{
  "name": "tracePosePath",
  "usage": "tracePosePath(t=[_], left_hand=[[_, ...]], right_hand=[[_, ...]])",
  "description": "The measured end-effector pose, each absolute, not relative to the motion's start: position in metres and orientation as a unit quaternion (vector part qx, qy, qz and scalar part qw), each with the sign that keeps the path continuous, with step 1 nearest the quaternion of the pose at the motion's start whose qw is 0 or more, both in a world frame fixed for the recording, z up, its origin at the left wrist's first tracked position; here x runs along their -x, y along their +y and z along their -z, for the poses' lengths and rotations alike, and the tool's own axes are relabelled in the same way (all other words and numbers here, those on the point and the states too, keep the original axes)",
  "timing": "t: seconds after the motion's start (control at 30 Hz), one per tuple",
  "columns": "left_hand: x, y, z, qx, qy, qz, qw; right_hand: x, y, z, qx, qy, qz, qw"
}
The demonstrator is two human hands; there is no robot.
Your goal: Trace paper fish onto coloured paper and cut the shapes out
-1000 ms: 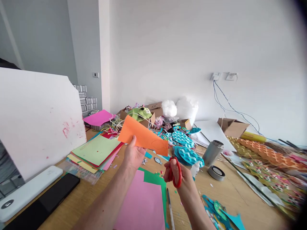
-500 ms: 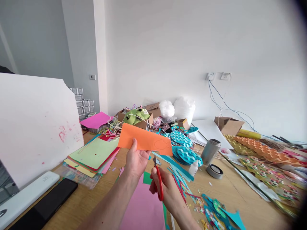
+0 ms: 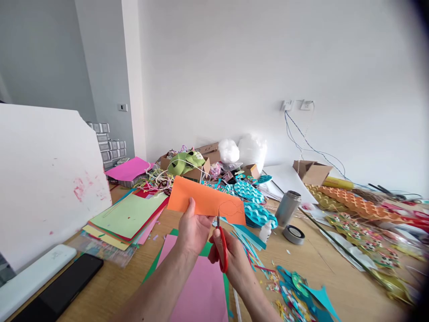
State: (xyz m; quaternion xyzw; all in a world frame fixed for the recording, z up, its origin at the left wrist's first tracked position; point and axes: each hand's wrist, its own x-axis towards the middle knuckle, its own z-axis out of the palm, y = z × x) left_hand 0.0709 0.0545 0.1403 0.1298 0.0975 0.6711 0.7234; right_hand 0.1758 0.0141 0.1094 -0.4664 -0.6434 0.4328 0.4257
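My left hand (image 3: 194,228) pinches the lower edge of a sheet of orange paper (image 3: 201,197), thumb on the near face and fingers behind. A rounded outline is drawn on the paper's right part. Red-handled scissors (image 3: 223,255) are gripped in my right hand (image 3: 231,257), blades pointing up. The blade tips overlap the paper's lower edge, just left of the drawn outline. Below both hands, a pink sheet (image 3: 201,290) lies over a green sheet (image 3: 154,268) on the wooden table.
On the left are stacked coloured papers (image 3: 130,214), a black phone (image 3: 63,286) and a white board (image 3: 50,179). A glue bottle (image 3: 265,231), metal flask (image 3: 288,208) and its lid (image 3: 293,234) stand right. Blue paper scraps (image 3: 301,286) lie at front right.
The scissors have moved up from below the orange paper, so their tips now meet its lower edge. The view has shifted slightly to the right.
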Motion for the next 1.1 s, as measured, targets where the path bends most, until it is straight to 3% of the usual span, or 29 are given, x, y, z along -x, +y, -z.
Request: tracePosePath(t=[1.1], left_hand=[[-0.073, 0.051, -0.141, -0.136, 0.133, -0.665, 0.722]], right_hand=[[-0.172, 0.02, -0.099, 0.502, -0.593, -0.423, 0.467]])
